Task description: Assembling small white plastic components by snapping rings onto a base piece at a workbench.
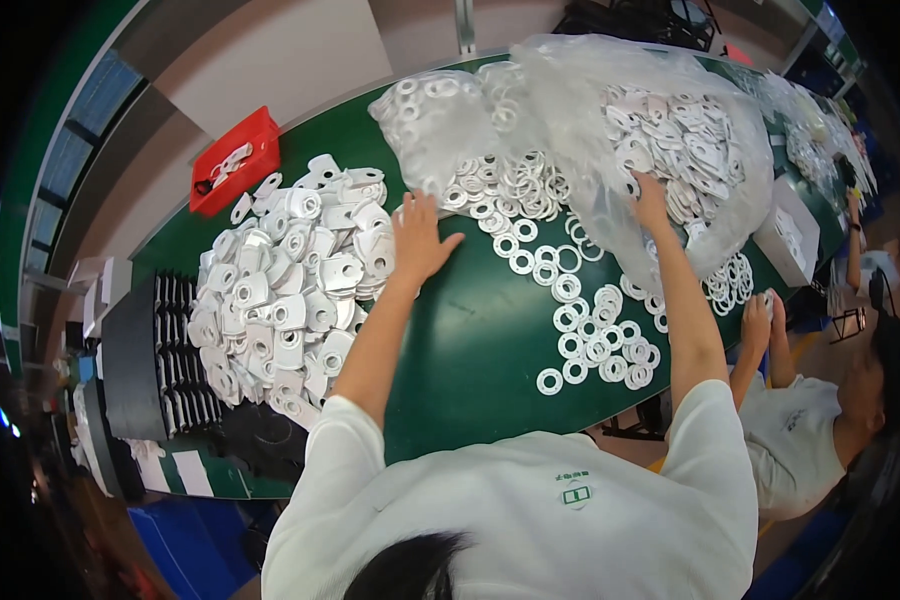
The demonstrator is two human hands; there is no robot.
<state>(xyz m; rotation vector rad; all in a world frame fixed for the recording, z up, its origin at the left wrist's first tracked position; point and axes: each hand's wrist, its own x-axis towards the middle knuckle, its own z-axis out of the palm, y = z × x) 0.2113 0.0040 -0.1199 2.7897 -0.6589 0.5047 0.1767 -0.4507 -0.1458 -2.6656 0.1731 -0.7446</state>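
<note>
Our dark hair (410,567), nearest; heaped, holed white plates (295,290), flat rings (598,349), filmy bag (570,110). Plates left of our spread left hand (420,240); bag at right hand (651,205), grip unclear to us.

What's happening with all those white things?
Someone's right hand is at a clear plastic bag of flat white pieces; I can't tell if it grips one. Their left hand, open, is beside a big heap of similar pieces. Loose white rings lie on the green table. Another person is at the right.
</note>
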